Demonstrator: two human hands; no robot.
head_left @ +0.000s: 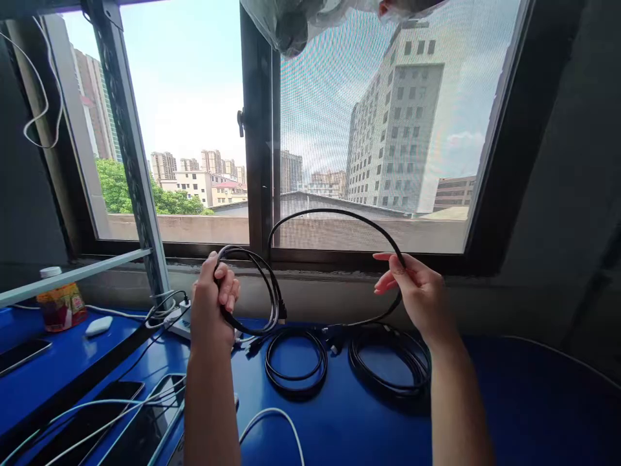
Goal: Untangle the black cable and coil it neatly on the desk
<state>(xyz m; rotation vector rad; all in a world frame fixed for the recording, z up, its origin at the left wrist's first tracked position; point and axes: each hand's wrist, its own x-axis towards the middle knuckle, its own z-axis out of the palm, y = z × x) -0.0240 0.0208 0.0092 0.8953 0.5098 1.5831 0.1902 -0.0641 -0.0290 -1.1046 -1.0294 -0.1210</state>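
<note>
Black cable (334, 217) loops up in front of the window (194, 129). The left hand (213, 301) is closed tight around its coiled part. The right hand (417, 291) pinches the other side with thumb and fingers. Two more black coils (295, 362) lie on the blue table (509, 401) just below.

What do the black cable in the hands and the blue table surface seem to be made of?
The black cable, held by the left hand and right hand, looks like a matte rubber or plastic jacket: it bends into smooth loops without kinks. The blue table seems glossy painted or laminated board, since it shows soft reflections; the core is not visible.
</note>
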